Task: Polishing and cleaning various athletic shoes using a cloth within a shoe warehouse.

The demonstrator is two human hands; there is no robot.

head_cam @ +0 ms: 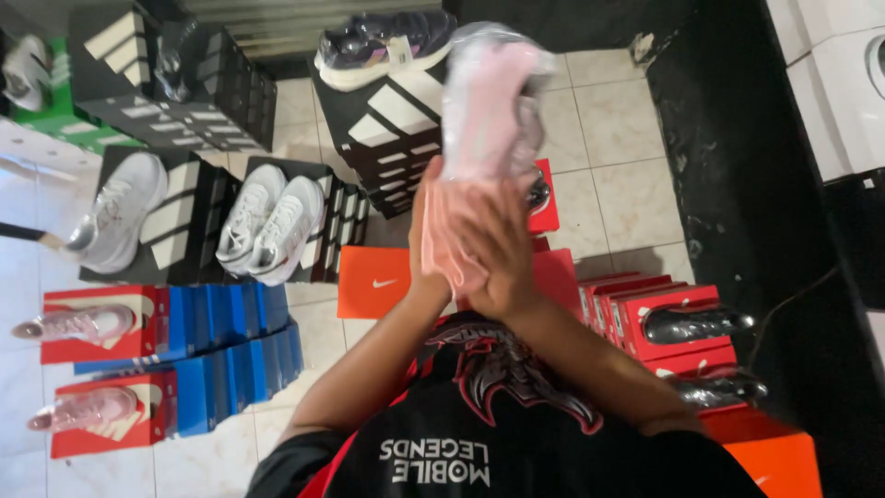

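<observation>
I hold a pale pink shoe (489,101) wrapped in clear plastic, raised in front of my chest. My left hand (426,242) grips the lower left side of the shoe, with only its edge and thumb showing. My right hand (502,254) lies across the shoe's lower end, its fingers wrapped over the pink material. Both forearms rise from my black and red shirt (516,433) at the bottom of the view.
Black striped shoe boxes (387,120) stand stacked on the tiled floor; one stack carries a dark sneaker (383,41), another white sneakers (267,221). Red and blue boxes (221,318) with pink shoes lie left. An orange box (373,281) and red boxes with black shoes (696,323) sit near my feet.
</observation>
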